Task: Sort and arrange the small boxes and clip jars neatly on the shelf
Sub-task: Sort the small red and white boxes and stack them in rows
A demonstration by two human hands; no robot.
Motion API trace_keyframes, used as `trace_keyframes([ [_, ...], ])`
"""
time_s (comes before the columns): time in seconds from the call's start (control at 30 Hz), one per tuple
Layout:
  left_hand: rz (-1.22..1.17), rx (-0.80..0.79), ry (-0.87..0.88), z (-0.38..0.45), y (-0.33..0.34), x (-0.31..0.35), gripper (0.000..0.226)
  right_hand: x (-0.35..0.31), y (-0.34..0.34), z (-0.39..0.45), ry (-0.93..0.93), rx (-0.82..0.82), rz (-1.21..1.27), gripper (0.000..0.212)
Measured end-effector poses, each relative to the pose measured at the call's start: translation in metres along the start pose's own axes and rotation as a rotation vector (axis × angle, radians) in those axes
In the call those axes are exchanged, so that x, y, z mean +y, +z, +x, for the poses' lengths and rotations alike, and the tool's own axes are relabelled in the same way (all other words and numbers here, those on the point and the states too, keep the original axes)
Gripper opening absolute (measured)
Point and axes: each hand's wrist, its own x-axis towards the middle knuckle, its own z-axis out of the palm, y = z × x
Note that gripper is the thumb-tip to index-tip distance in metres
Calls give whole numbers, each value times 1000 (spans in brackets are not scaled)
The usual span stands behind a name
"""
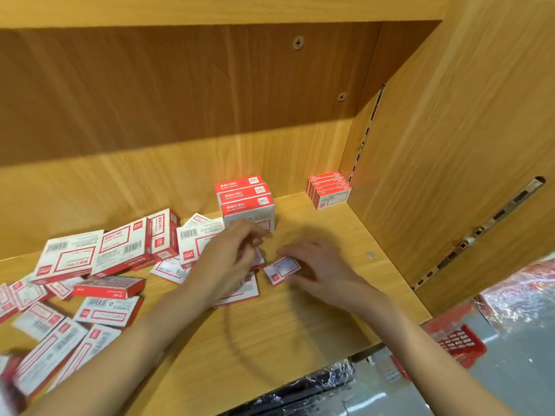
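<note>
Several red-and-white small boxes lie jumbled on the left of the wooden shelf. Against the back wall stands a neat row of three larger boxes, and a row of small boxes stands in the back right corner. My left hand hovers over the pile's right edge with curled fingers that seem to pinch a small box, mostly hidden. My right hand rests fingers on a small box lying flat at mid shelf. Both hands are blurred. No clip jars are in view.
The shelf's right side wall carries metal slotted rails. A small round metal piece lies on the shelf near the right wall. Below the shelf's front edge are a red basket and plastic-wrapped goods.
</note>
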Motion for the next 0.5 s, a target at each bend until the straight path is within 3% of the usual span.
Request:
trace_keyframes([
  [0.23, 345, -36, 30, -47, -31, -23, 58, -5, -15, 5, 56, -38, -33, 21],
  [0.33, 410, -65, -9, -53, -33, -28, 63, -6, -22, 4, 74, -31, 89, 20],
  [0.5, 430, -69, 18, -56, -31, -27, 43, -10, -26, 14, 57, -323, -17, 19],
])
